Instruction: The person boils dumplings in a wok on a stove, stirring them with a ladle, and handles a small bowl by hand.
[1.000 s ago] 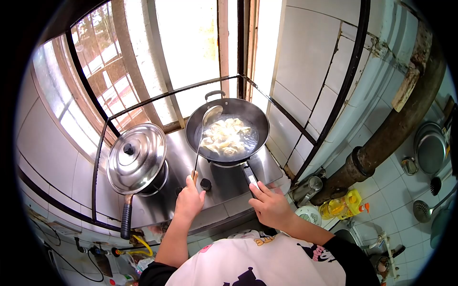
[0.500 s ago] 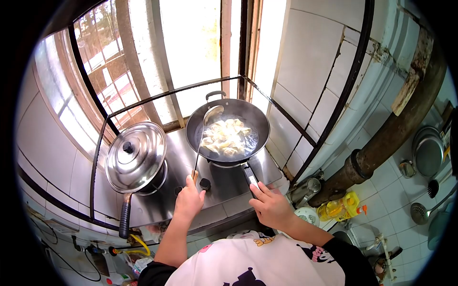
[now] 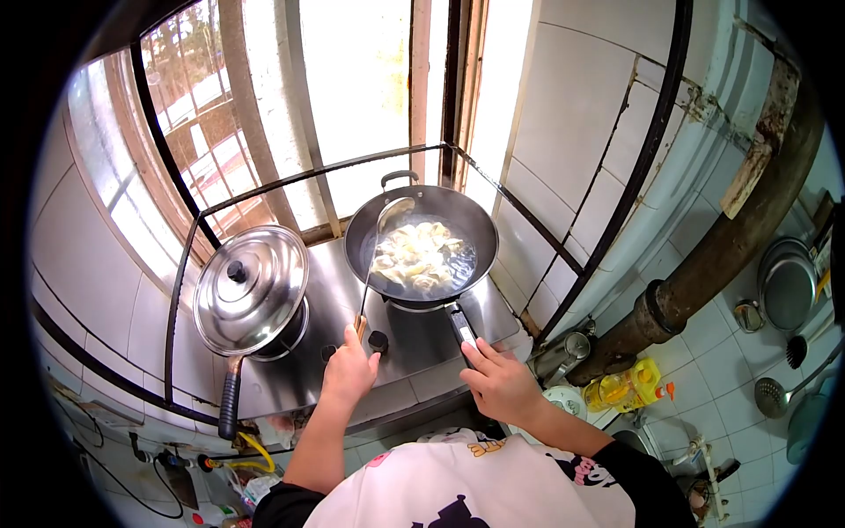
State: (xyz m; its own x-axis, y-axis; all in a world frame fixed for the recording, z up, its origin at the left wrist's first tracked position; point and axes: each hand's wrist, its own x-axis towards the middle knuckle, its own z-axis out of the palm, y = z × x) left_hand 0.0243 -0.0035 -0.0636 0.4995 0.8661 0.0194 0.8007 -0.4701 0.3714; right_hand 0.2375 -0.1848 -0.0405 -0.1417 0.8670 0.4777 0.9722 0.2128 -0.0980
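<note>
My left hand [image 3: 349, 368] is closed around the wooden handle of a ladle [image 3: 365, 295]. The ladle's bowl leans at the upper left inside a dark wok [image 3: 487, 242], above the water. Pale dumplings [image 3: 421, 255] sit clustered in the bubbling water, and a little steam shows. My right hand [image 3: 498, 380] grips the wok's long black handle [image 3: 460, 323] near its end. The wok stands on the right burner of a steel gas stove [image 3: 414, 352].
A pan with a shiny metal lid [image 3: 251, 290] stands on the left burner, its black handle [image 3: 230, 400] pointing toward me. A black metal frame [image 3: 326, 167] surrounds the stove before the window. An oil bottle [image 3: 627, 387] and a brown pipe [image 3: 704, 282] are at right.
Almost nothing differs. Both hands keep their grips, and the ladle and wok stay in place, while the view has shifted very slightly.
</note>
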